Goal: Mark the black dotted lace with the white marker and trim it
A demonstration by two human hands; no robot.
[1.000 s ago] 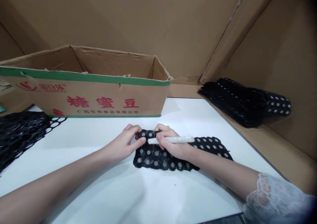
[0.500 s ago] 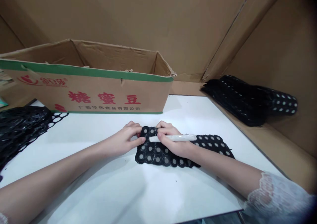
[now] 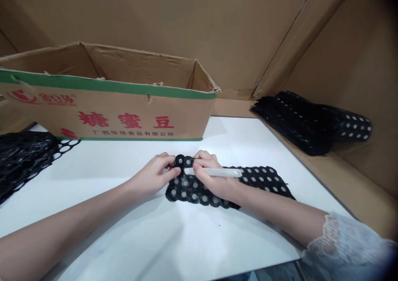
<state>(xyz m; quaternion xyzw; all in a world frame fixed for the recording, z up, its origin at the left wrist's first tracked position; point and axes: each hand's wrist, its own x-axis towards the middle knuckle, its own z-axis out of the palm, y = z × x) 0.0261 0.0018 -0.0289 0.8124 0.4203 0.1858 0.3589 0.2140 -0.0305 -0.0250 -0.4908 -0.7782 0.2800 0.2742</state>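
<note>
A black sheet (image 3: pixel 194 197) of joined round pieces with pale grey centres lies across the white table, partly under my right hand. My left hand (image 3: pixel 155 174) pinches its left edge between thumb and fingers. Closed around a slim white pen-like tool (image 3: pixel 225 172), my right hand (image 3: pixel 213 175) rests over the middle of the sheet. The tool lies nearly level, its left end close to my left thumb. Fingertips of my right hand curl at the sheet's far edge and are partly hidden.
An open cardboard box (image 3: pixel 130 111) with a green rim stands behind my hands. Black ring netting (image 3: pixel 25 156) is heaped at the left. More dotted black sheets (image 3: pixel 298 123) lie piled at the right, against cardboard walls. The white tabletop (image 3: pixel 149 239) ends near my right sleeve.
The whole view has shifted slightly, with the box and hands appearing a little further left and up. Both hands keep the same grip on the sheet and the white tool.
</note>
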